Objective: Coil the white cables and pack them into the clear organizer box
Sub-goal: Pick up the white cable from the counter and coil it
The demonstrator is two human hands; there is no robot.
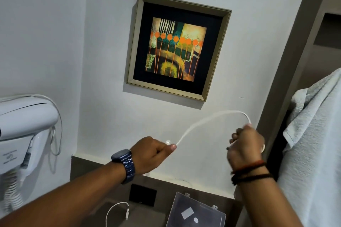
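Partly, the scene is cut off: the clear organizer box [195, 212] is clipped by the lower edge, so only its upper portion and two small latches are seen, and its contents cannot be judged beyond a pale rectangular patch and a pale round spot. A white cable [208, 121] is held up in front of the wall, arched between both hands, its outline smeared by motion. The left hand [151, 150] is closed, with the cable's end pinched between thumb and forefinger; a dark blue watch [123, 165] is worn on that wrist. The right hand [245, 145] is blurred and seen from the back, its fingers curled about the cable's other stretch, though how much is gathered inside it cannot be made out; red and dark bracelets [249, 170] are worn at the wrist. A second white cable [118, 210] is left lying loose on the grey counter [147, 215], well left of the box, and is partly hidden by the left forearm. Faint grey printing is visible on the wall-mounted hair dryer [22, 134] at the left edge, but cannot be read. A framed painting [178, 46] is hung above, and a pale towel [313, 143] crowds the right edge, just beside the right hand. Bare wall is left between the hands.
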